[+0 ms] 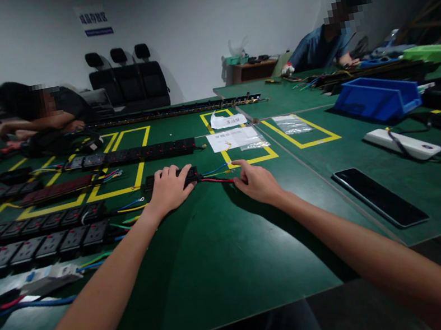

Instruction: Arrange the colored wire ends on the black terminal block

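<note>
My left hand (pixel 170 190) lies over a short black socket strip (pixel 191 174), its fingers draped across the top and covering most of it. Blue, yellow-green and red wires (pixel 215 180) run out of the strip's right end. At their loose ends is my right hand (pixel 258 181), with the index finger stretched toward the blue and yellow-green tips. The thumb and curled fingers close on the red wire near its end. How tightly they grip it is partly hidden.
Several black socket strips (pixel 61 241) with loose wires fill the left. A longer strip (pixel 137 154) lies beyond my left hand, near paper sheets (pixel 233 139). At right are a phone (pixel 380 196), a white power strip (pixel 402 144) and a blue bin (pixel 379 97). Two people sit across.
</note>
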Demonstrator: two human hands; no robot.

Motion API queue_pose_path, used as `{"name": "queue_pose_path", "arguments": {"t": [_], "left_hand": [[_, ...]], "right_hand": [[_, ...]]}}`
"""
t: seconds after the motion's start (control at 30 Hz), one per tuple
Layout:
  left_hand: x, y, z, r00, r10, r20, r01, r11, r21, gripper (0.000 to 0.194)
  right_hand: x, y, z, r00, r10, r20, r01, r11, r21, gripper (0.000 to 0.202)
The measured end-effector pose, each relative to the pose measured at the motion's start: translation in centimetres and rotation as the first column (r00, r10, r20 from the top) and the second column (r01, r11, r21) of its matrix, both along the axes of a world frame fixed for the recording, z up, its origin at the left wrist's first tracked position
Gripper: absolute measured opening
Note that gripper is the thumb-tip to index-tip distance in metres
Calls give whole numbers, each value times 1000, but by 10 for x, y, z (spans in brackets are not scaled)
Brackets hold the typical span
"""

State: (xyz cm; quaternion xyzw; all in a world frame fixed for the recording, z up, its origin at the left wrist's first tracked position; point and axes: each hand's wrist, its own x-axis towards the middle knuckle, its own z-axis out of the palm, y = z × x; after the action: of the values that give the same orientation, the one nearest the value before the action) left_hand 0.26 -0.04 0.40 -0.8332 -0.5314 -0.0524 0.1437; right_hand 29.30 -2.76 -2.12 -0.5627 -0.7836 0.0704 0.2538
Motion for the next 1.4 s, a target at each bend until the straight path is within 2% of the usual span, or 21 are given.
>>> {"name": "queue_pose_path", "arguments": {"t": [0.87,1.0,1.17,1.27,1.33,1.4], "left_hand": [[0,1,0,1000,-10,-27,10,1000,22,63],[-1,1,0,1000,-12,-18,12,1000,14,63],[-2,2,-1,1000,-17,-23,18,1000,9,63],[-2,2,-2,999,-7,-33,7,1000,19,63],[-1,2,-3,999,5,-42,-4,999,33,62],[-1,1,-4,999,11,-50,-8,999,46,61]], "right_hand": [[0,0,0,1000,-15,17,15,1000,-11,49],[-1,-2,5,997,-51,52,52,999,-15,48],[1,-3,8,993,-113,34,111,992,59,39],[3,-2,6,999,-10,-53,16,994,106,29],[-1,-6,11,984,129,-126,-107,980,169,20],[-9,-20,25,935,301,-187,-248,933,263,9]]}}
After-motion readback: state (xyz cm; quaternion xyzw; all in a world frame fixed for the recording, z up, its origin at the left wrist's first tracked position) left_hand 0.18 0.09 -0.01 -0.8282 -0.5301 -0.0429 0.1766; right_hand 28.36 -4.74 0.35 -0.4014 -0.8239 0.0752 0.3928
